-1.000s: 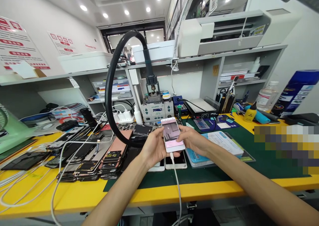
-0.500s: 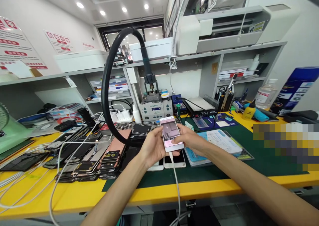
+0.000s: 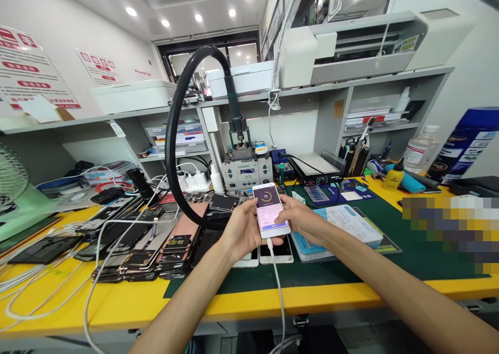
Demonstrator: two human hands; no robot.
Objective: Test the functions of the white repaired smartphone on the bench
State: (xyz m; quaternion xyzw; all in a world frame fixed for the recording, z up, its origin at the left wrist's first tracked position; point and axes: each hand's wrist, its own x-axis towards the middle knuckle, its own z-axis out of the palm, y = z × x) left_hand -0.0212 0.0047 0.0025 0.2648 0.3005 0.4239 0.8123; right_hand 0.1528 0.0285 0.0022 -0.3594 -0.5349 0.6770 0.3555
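Held above the green mat is a white smartphone (image 3: 272,208), its lit screen showing a dark top with a round dial and a pale lower part. My left hand (image 3: 241,232) is closed round its left side. My right hand (image 3: 302,218) grips the right edge, its thumb over the lower screen. A white charging cable (image 3: 277,281) is plugged into the phone's bottom end and hangs past the table edge. Beneath my hands lie two more phones, one of them a white-framed phone (image 3: 276,254), partly hidden by my fingers.
Stacks of phone screens (image 3: 181,239) lie to the left among loose white cables. A black hose (image 3: 171,135) arches over a hot-air station (image 3: 247,172). Blue-and-white boxes (image 3: 343,229) rest on the green mat (image 3: 421,239) at right. A yellow bottle (image 3: 393,176) stands farther right.
The phone's screen has switched from a greyish picture to a page with a round dial. Both hands keep their hold; the whole view has shifted slightly.
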